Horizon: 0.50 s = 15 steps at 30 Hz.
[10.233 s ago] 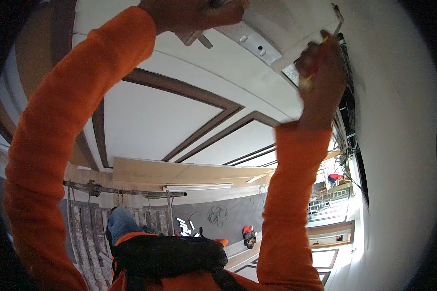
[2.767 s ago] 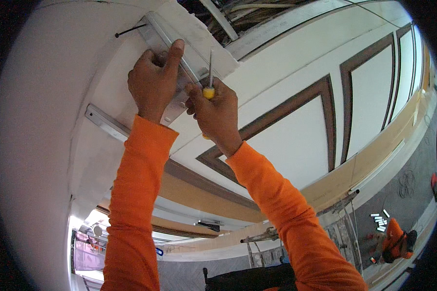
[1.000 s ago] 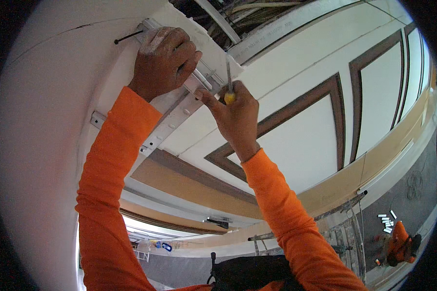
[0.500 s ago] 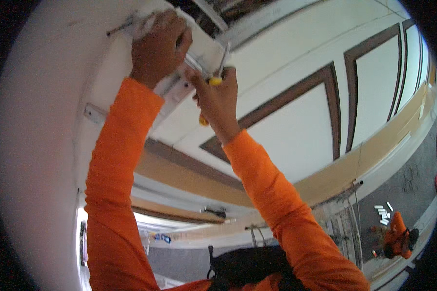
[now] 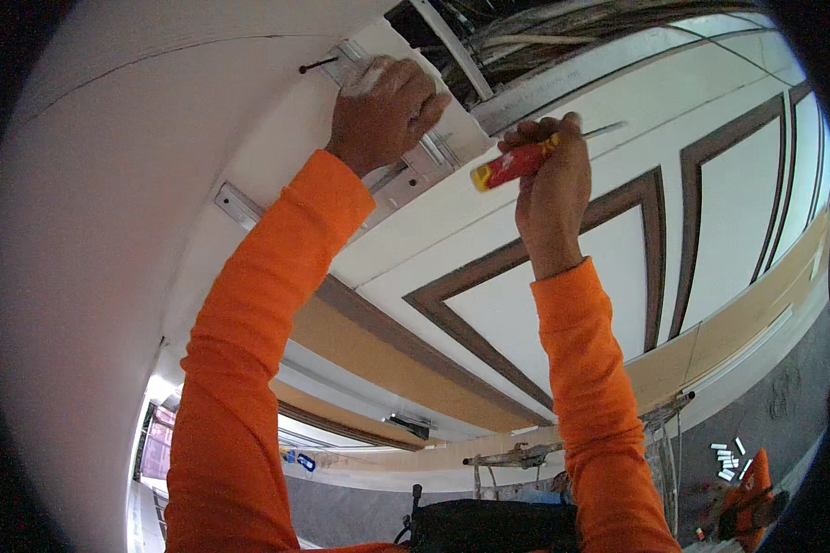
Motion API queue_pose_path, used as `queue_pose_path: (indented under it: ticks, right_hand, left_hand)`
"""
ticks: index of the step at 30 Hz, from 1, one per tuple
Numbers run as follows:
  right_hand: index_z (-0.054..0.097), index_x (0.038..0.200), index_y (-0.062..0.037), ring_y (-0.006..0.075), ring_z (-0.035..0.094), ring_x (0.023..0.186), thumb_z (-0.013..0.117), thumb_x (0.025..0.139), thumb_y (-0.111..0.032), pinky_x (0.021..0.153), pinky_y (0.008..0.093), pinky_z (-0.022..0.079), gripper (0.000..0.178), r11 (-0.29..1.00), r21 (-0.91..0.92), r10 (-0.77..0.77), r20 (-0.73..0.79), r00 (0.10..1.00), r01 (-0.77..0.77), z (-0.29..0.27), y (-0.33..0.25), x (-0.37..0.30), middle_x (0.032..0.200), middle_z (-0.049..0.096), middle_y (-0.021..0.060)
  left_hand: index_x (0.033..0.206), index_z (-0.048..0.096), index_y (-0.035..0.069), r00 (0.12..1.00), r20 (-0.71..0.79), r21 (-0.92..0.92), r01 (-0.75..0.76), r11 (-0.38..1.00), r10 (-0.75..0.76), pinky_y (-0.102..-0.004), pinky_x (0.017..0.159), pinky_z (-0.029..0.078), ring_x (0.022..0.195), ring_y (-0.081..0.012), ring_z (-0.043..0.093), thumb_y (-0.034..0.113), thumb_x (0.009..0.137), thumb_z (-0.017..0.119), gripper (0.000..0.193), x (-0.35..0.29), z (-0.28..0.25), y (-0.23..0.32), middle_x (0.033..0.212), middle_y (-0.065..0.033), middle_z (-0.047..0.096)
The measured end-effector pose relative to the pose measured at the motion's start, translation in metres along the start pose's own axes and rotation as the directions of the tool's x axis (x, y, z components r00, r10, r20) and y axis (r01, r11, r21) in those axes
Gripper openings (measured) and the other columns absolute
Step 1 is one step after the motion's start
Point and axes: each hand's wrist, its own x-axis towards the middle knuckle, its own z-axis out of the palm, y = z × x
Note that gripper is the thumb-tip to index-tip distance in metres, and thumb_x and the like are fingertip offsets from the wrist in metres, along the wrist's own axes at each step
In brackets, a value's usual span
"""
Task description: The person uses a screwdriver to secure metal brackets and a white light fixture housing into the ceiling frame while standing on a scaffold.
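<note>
My right hand point(image 5: 555, 189) is closed around the handle of a screwdriver point(image 5: 516, 166). Its handle is red and yellow, and the thin metal shaft points up to the right, touching nothing. Overhead on the left, my left hand point(image 5: 378, 115), white with dust on its back, is closed against a metal bracket point(image 5: 436, 150) on the white board. What its fingers hold is hidden behind the hand. A bolt point(image 5: 317, 65) with a dark tip sticks out to the left of this hand. Another short metal strip point(image 5: 238, 205) lies on the white surface below.
Above the board's edge is a dark opening point(image 5: 516, 46) with cables and a metal bar. White panels with brown frames point(image 5: 659, 249) run to the right. Far below are a scaffold pipe point(image 5: 516, 456), white pieces point(image 5: 729, 461) on the grey floor and a person in orange point(image 5: 752, 502).
My right hand has moved right, away from the bracket, and the screwdriver has turned from upright to slanting. My left hand stays by the bracket while the whole view shifts.
</note>
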Motion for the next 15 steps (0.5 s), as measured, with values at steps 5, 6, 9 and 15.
queue_pose_path:
  ticks: [5, 6, 9, 15]
  right_hand:
    - [0.056, 0.087, -0.0035, 0.0149, 0.055, 0.055, 0.044, 0.107, -0.038, 0.053, 0.0320, 0.047, 0.041, 0.885, -0.462, 0.081, 0.273, 0.959, 0.056, 0.005, -0.010, -0.009, 0.065, 0.057, 0.0048]
    - [0.055, 0.086, -0.0034, 0.0148, 0.055, 0.054, 0.043, 0.107, -0.039, 0.053, 0.0319, 0.047, 0.043, 0.852, -0.522, 0.132, 0.293, 0.947, 0.043, 0.007, -0.010, -0.010, 0.064, 0.057, 0.0042]
    - [0.054, 0.081, -0.0045, 0.0136, 0.051, 0.053, 0.043, 0.107, -0.039, 0.051, 0.0313, 0.042, 0.044, 0.812, -0.554, 0.030, 0.353, 0.935, 0.183, 0.014, -0.017, 0.000, 0.063, 0.055, 0.0032]
    - [0.053, 0.082, -0.0050, 0.0139, 0.048, 0.053, 0.043, 0.107, -0.039, 0.050, 0.0313, 0.040, 0.043, 0.867, -0.386, -0.159, 0.385, 0.909, 0.316, 0.023, -0.026, 0.027, 0.062, 0.052, 0.0026]
  left_hand:
    - [0.098, 0.062, 0.009, 0.945, -0.105, -0.013, -0.314, 0.949, 0.311, -0.0512, 0.095, 0.049, 0.100, -0.0369, 0.062, 0.028, 0.088, 0.067, 0.022, -0.023, -0.009, -0.032, 0.103, -0.0127, 0.064]
    - [0.100, 0.062, 0.009, 0.957, -0.110, 0.011, -0.269, 0.963, 0.269, -0.0515, 0.096, 0.049, 0.101, -0.0374, 0.061, 0.026, 0.087, 0.067, 0.022, -0.024, -0.004, -0.028, 0.104, -0.0126, 0.063]
    - [0.105, 0.062, 0.006, 0.978, -0.105, 0.054, -0.175, 0.983, 0.180, -0.0513, 0.097, 0.049, 0.104, -0.0382, 0.060, 0.023, 0.086, 0.066, 0.026, -0.021, 0.005, -0.021, 0.109, -0.0130, 0.062]
    - [0.101, 0.064, 0.006, 0.985, -0.094, 0.122, -0.132, 0.984, 0.144, -0.0514, 0.097, 0.048, 0.107, -0.0368, 0.060, 0.023, 0.085, 0.068, 0.024, -0.024, 0.012, -0.018, 0.110, -0.0115, 0.064]
